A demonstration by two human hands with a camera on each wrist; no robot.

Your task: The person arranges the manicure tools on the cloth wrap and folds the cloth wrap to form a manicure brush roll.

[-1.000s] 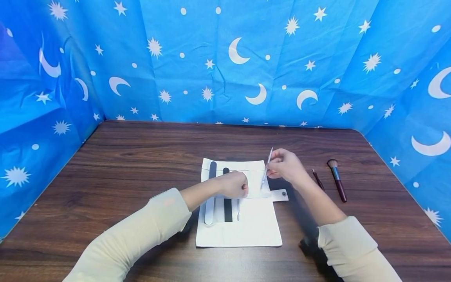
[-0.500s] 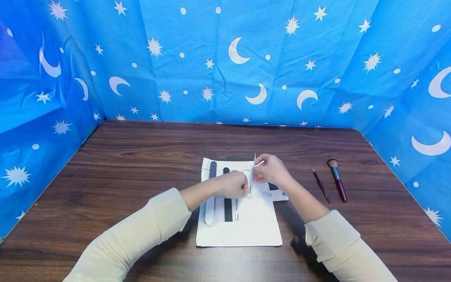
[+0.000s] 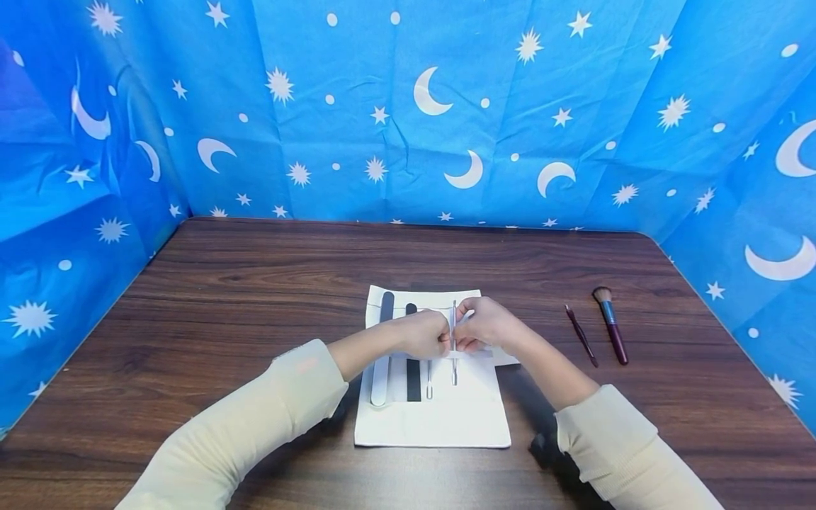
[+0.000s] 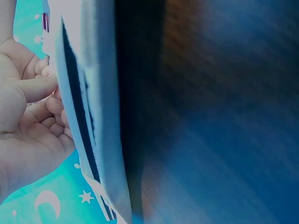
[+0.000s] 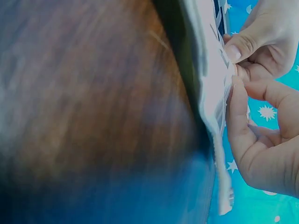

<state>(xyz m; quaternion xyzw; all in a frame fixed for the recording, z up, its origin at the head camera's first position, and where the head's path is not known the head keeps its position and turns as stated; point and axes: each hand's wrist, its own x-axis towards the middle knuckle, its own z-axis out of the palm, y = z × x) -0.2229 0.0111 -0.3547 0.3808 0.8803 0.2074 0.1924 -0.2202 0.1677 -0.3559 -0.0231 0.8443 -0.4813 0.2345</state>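
Note:
A white fabric tool pouch (image 3: 440, 427) lies unfolded on the table. My left hand (image 3: 423, 334), fingers curled, pinches the pouch's pocket band near its middle; its thumb shows at the band in the right wrist view. Close beside it, my right hand (image 3: 489, 326) pinches a slim metal cuticle pusher (image 3: 455, 374) between thumb and fingertips. The pusher's lower end shows below the band. To its left, a second metal cuticle pusher (image 3: 430, 386), a black nail file (image 3: 414, 382) and a grey nail file (image 3: 380, 386) sit in the pouch. My left forearm partly covers both files.
A makeup brush (image 3: 610, 326) and a thin dark-red pen-like tool (image 3: 581, 336) lie on the dark wooden table (image 3: 268, 262) right of the pouch. Blue cloth (image 3: 357, 127) with moons and stars hangs behind the table and at both sides.
My right hand has brought the metal cuticle pusher left and down, and its lower end now lies past the band. My left hand has stayed at the band.

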